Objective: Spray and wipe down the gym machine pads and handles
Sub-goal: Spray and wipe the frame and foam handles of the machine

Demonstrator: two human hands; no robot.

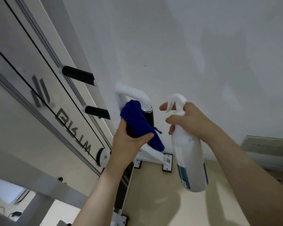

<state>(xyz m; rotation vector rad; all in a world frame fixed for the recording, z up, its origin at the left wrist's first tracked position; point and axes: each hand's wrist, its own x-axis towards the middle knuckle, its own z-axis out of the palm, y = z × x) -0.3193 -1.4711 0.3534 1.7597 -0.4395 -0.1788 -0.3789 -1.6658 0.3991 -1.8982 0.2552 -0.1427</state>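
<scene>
Blue microfibre cloth wrapped round black foam-covered handle grip of white tubular gym machine frame, near the wall; left hand curled round cloth and grip, clamping both; right hand grips neck of white plastic spray bottle, index finger extended beside the trigger; bottle upright, just right of the handle, apart from it.

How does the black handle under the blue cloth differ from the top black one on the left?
The clothed handle stands nearly upright under a curved white tube; the top left handle juts sideways from a grey rail. The left hand grips the clothed handle through the blue cloth; the top left handle is bare, untouched. Both are black with a silver collar.
</scene>
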